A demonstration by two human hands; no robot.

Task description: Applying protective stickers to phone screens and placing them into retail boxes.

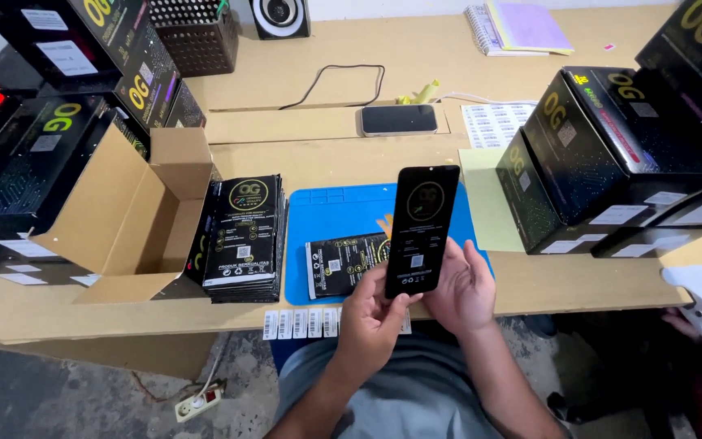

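Bare forearms, no sleeves; hands (416, 313) w/o gloves; grey-blue trousers.

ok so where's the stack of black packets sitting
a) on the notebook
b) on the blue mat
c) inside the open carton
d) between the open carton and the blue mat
d: the stack stands on the desk, with the open carton on its left and the blue mat on its right.

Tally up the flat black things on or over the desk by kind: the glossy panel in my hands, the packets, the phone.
Glossy black panel held in left hand and right hand: 1
Packet on blue mat: 1
Packet stack: 1
Phone: 1
Total: 4
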